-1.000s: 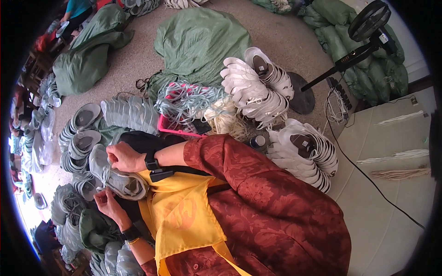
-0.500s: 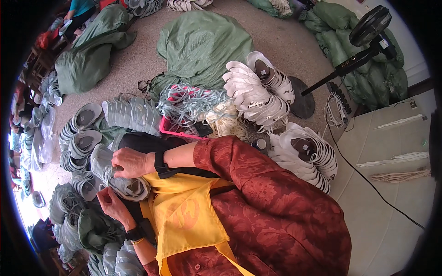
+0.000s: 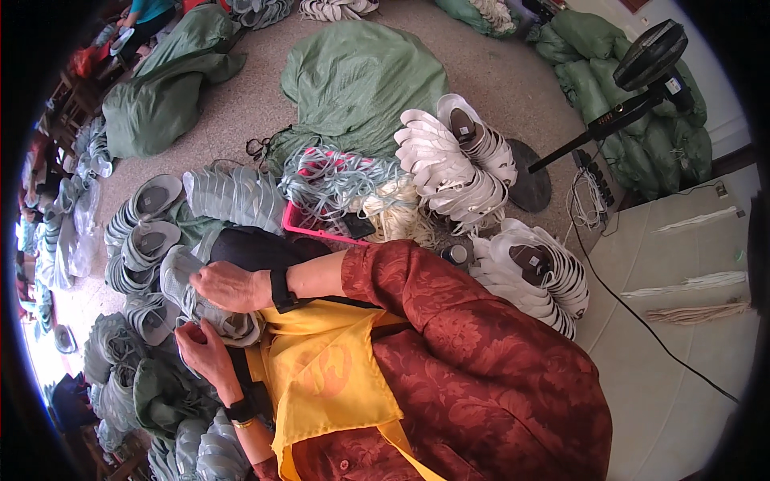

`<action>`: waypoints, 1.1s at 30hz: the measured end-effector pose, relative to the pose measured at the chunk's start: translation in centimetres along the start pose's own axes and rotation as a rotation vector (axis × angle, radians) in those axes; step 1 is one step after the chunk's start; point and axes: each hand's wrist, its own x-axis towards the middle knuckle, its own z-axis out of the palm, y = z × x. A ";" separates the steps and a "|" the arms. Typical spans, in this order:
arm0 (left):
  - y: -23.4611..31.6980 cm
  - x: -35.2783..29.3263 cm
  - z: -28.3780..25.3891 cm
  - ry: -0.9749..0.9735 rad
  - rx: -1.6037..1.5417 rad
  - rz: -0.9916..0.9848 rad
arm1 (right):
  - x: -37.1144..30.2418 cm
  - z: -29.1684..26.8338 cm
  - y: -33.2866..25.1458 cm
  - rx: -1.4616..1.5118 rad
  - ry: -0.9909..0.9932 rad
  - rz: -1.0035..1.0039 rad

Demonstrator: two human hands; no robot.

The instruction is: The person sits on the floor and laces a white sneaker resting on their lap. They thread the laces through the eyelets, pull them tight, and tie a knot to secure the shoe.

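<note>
A light grey lace-up shoe lies across my lap beside the yellow apron, its toe pointing away to the left. My right hand is curled over its lacing, fingers closed on the shoelace; their tips are partly hidden. Just below it, my left hand pinches at the shoelace along the shoe's near side. Black bands circle both wrists.
Behind the shoe stands a pink basket heaped with pale blue and cream laces. Stacked grey shoe uppers and white ones surround me. A black fan, green sacks and a pale board holding laces lie farther out.
My left hand has moved slightly up and right, closer to the shoe. The right hand remains over the lacing, its fingers slightly shifted. The whole view has moved a little.
</note>
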 end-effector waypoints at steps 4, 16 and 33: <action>0.0 0.2 0.2 -0.051 0.170 0.099 | -0.1 0.2 -0.3 -0.072 -0.012 -0.028; -1.2 0.2 1.3 -0.004 0.200 0.123 | 1.0 -2.8 -1.1 -0.288 -0.189 -0.210; 0.7 -0.1 0.2 0.025 -0.132 -0.102 | 1.6 -4.2 -3.4 0.395 -0.222 0.049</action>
